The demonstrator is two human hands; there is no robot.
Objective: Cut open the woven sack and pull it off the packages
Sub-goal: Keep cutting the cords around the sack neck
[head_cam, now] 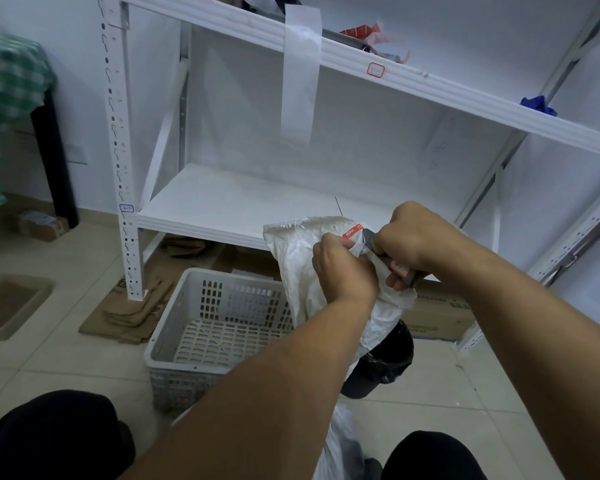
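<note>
View from a head cam, looking down at two bare forearms reaching fwd. At centre-right, approx 3 o'clock of frame centre, both hands meet at the top of a white woven sack (293, 251), held up off the floor so its bunched neck is at working height. The left hand (343, 268) is clenched on a fistful of the sack's neck, w/ a red-and-white tag (351, 233) showing just above the thumb; it seems to hold the fabric taut so a blade can bite. The right hand (420, 237), at 3 o'clock of the left and touching the same bunch, is closed around a grey knife (392, 259), tip pointing toward 10 o'clock into the fabric near the tag. Whether the blade has gone through yet can't be told.

The sack hangs down toward 6 o'clock, between the person's dark-clad knees; packages inside aren't visible. Just behind it sits a black-lined bin (381, 362). At 8 o'clock of the hands stands a grey slotted basket (174, 327), probably there to take the packages. Beyond, at 12 o'clock, a white metal shelf (243, 206); flattened cardboard (132, 313) lies on the tiled floor by its leg.

Judgement: cutting step in hand, pulling-off not yet started.
</note>
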